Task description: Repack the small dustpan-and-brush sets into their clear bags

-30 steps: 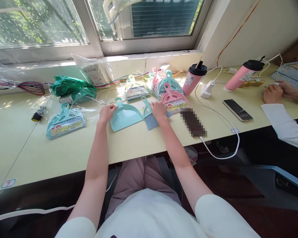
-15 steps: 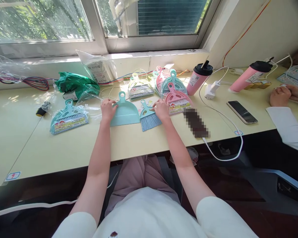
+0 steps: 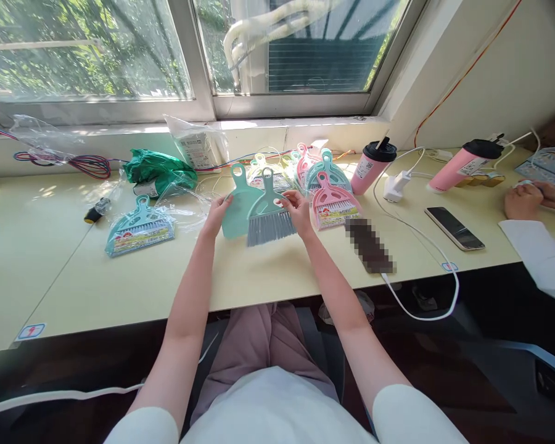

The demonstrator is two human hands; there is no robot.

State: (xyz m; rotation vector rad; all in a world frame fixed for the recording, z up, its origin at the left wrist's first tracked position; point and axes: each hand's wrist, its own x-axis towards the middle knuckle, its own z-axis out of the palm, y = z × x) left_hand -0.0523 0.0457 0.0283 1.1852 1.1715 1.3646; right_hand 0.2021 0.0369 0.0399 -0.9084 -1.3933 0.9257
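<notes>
My left hand (image 3: 216, 214) grips the left edge of a mint-green dustpan (image 3: 235, 213), which is raised and tilted up over the table. In my right hand (image 3: 297, 211) is a small mint-green hand brush (image 3: 271, 223), held by the right side of its head. Its grey-blue bristles point down, and its handle stands upright. The brush overlaps the right part of the dustpan, hiding it; whether the two touch I cannot tell. Beyond them lie wrapped dustpan-and-brush sets, including a pink set (image 3: 335, 205) just right of my right hand.
A wrapped blue-green set (image 3: 141, 228) and a screwdriver-like tool (image 3: 97, 211) lie to the left, a green bag (image 3: 160, 171) behind. Rightward are a pink tumbler (image 3: 372, 166), a white charger (image 3: 396, 186), a phone (image 3: 454, 228) and a looping cable (image 3: 453, 296). Another person's hands (image 3: 523, 200) rest at far right.
Both hands have lifted the dustpan and brush off the table. The brush has moved left across the dustpan's right part. The camera view has tilted up slightly.
</notes>
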